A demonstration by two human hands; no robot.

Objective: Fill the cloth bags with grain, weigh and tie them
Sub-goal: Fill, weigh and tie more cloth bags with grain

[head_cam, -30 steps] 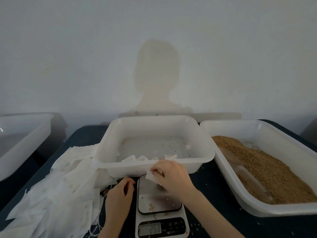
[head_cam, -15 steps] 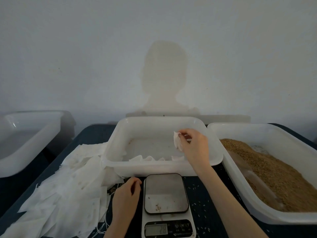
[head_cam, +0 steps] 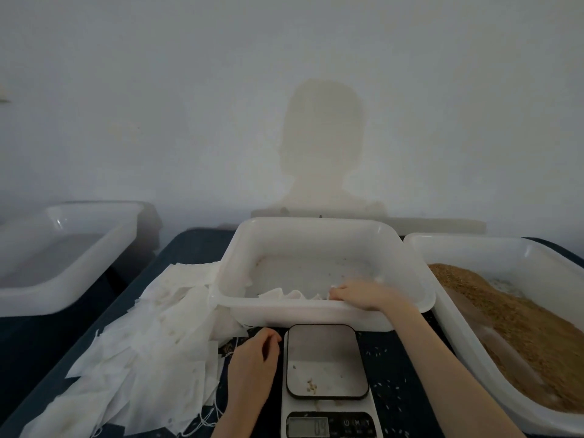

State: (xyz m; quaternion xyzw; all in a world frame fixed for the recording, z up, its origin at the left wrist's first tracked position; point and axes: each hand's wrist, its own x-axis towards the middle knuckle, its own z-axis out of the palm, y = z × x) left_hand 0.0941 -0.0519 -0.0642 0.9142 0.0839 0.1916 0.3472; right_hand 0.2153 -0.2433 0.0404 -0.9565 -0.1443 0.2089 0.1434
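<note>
My right hand (head_cam: 363, 294) reaches over the front rim of the middle white tray (head_cam: 316, 222). Its curled fingers hold a small white cloth bag (head_cam: 331, 288) down beside a row of similar bags (head_cam: 284, 294) along the tray's front wall. My left hand (head_cam: 252, 361) rests loosely curled on the dark table, just left of the kitchen scale (head_cam: 327, 361), and holds nothing I can see. A few grains lie on the scale plate; its display (head_cam: 308, 426) is lit. Brown grain (head_cam: 521, 327) fills the right tray (head_cam: 458, 240).
A heap of flat empty cloth bags (head_cam: 151, 343) with loose strings covers the table left of the scale. Another white tray (head_cam: 63, 279) stands apart at the far left. Stray grains dot the table (head_cam: 388, 374) right of the scale. A pale wall rises behind.
My right hand lifted the bag off the scale, carried it over the middle tray and lowered it to the row of bags at the front wall. The left hand stayed put.
</note>
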